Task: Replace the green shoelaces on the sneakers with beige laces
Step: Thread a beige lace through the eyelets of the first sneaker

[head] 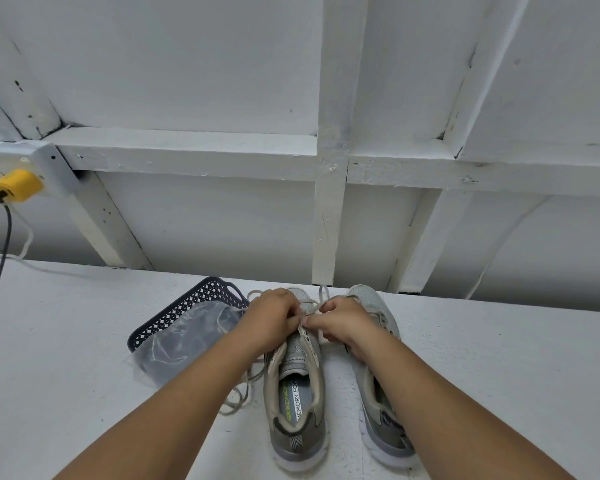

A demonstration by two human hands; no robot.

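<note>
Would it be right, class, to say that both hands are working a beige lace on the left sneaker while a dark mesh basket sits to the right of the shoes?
Not quite. The head view shows the basket to the left of the shoes, not the right. Both hands, left and right, do work the beige lace on the left sneaker.

Workshop or garage bench

Bare white-painted stud wall (329, 202) rises beyond the fingers (303, 318), over a rough white counter (66, 341); far to their left, a yellow plug (17, 185) sits in a surface-mounted socket.
</note>
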